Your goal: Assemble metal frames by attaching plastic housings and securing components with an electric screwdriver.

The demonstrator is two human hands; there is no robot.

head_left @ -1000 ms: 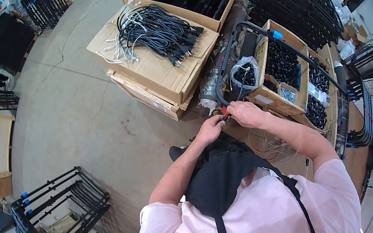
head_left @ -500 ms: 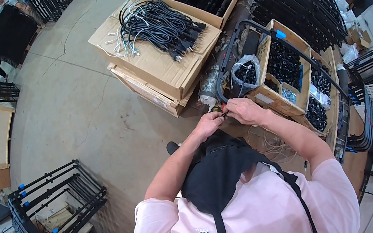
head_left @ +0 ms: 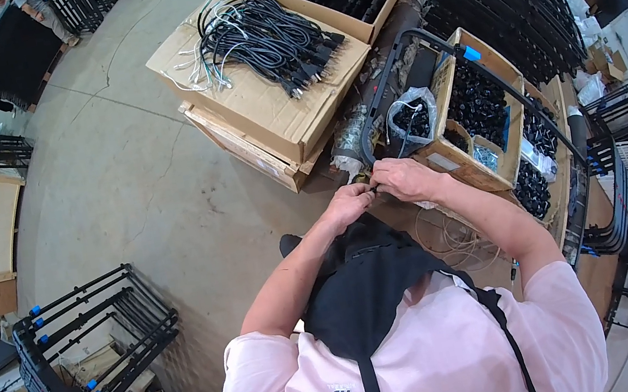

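Observation:
My left hand (head_left: pixel 351 204) and my right hand (head_left: pixel 405 178) meet in front of my dark apron (head_left: pixel 368 287). Both have their fingers pinched together around something small and dark, mostly covered by the fingertips. Just beyond them is the lower corner of a bent black tubular frame (head_left: pixel 386 91), which carries a blue band (head_left: pixel 471 53). A dark cable with a pale end (head_left: pixel 410 113) rises near my right hand, beside a clear plastic bag (head_left: pixel 406 129) of small black parts. Whether the pinched piece belongs to that cable, I cannot tell.
Right of my hands stands a wooden bin (head_left: pixel 447 109) of black clips and small bags. A cardboard box (head_left: pixel 233 118) bearing black power cords (head_left: pixel 266 41) sits ahead. Black frames (head_left: pixel 499 4) are stacked at far right; another frame rack (head_left: pixel 96 343) stands at left. People work farther off.
Both hands stay pinched together at nearly the same spot, with slightly shifted fingers. The red bit seen by my right fingers earlier is now hidden. A person at far left has moved.

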